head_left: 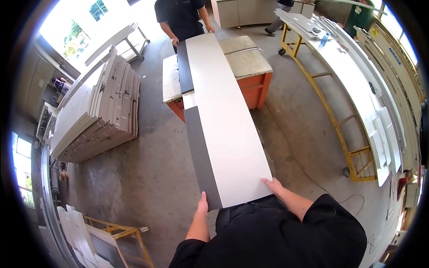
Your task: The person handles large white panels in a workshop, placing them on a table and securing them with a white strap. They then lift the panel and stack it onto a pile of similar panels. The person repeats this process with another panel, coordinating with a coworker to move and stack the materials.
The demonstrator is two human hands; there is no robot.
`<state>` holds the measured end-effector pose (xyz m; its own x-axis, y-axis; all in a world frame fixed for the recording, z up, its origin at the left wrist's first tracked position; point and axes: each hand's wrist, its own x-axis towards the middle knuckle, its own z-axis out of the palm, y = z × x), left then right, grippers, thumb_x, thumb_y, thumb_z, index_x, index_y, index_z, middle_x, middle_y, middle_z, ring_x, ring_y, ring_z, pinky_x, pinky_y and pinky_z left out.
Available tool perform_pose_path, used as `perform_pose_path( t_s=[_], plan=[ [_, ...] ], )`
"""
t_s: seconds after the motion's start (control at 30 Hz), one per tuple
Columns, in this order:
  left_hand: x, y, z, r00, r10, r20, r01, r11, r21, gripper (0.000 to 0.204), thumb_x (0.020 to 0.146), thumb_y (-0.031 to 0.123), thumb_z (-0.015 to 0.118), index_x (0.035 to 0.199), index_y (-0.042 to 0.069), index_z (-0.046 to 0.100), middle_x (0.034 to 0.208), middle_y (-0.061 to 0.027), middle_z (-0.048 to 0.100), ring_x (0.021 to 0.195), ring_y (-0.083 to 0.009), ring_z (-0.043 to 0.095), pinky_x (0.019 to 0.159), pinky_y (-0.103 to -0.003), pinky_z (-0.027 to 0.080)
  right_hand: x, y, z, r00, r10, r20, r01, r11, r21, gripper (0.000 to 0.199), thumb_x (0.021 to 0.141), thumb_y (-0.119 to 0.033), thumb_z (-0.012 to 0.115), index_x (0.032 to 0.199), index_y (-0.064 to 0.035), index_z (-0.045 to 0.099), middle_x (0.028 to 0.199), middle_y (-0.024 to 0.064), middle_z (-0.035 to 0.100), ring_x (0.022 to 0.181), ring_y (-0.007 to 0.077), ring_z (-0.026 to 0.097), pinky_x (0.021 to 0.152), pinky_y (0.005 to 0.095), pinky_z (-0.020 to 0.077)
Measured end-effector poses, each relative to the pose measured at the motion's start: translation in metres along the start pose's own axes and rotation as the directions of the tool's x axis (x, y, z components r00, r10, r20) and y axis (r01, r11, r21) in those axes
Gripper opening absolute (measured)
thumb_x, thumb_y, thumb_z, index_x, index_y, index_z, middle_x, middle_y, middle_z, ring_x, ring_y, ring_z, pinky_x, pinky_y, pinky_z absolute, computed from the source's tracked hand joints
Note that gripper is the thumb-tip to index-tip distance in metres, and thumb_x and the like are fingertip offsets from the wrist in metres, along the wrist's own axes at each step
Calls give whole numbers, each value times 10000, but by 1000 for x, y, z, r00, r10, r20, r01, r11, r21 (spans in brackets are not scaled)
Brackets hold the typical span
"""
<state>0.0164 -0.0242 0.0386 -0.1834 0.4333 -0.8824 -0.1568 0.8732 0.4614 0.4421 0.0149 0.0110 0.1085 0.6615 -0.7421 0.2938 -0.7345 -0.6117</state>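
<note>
the left hand is clamped on the near corner of the grey strip, thumb up top and the other fingers out of sight. the right hand is closed at the near right corner of the white panel, thumb over the face; how far its fingers reach under cannot be told. the panel runs lengthwise away from the person, its near edge just in front of the body, its far part over the orange-sided counter. whether it rests there or hangs just above is hard to tell. the grey strip lies along its left side, with a dark strip further off; whether either passes beneath the panel is hidden. a co-worker has hold of the far end.

for a good hold, both hands should bear evenly, so the near edge lies level and the length does not twist. a piece this long probably flexes, so matching the co-worker's height and pace matters. the left hand likely does best gripping strip and panel as one, lest they slide apart. light thumbs should spare the white face. the cable on the floor to the right deserves care underfoot.
</note>
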Motion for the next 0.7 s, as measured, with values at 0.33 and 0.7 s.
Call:
perform_pose_path(
  t_s=[0.33,0.7],
  plan=[
    [-32,-2,9,999,19,-31,-19,1000,4,836,1002,656,369,1388,-71,516,1374,-172,595,1265,-288,563,1072,-382,424,-32,-1,-4,1000,20,7,-21,997,75,747,893,-553,679,1243,101,601,1143,228,689,1037,285,680,900,380,520],
    [-35,-56,-14,992,129,-1,-129,990,50,831,1000,650,374,1363,-79,535,1355,-189,604,1247,-297,574,1062,-382,428,-54,46,8,996,55,72,-63,992,111,790,879,-580,683,1287,90,585,1220,224,662,1086,293,658,944,389,506]
  ],
)
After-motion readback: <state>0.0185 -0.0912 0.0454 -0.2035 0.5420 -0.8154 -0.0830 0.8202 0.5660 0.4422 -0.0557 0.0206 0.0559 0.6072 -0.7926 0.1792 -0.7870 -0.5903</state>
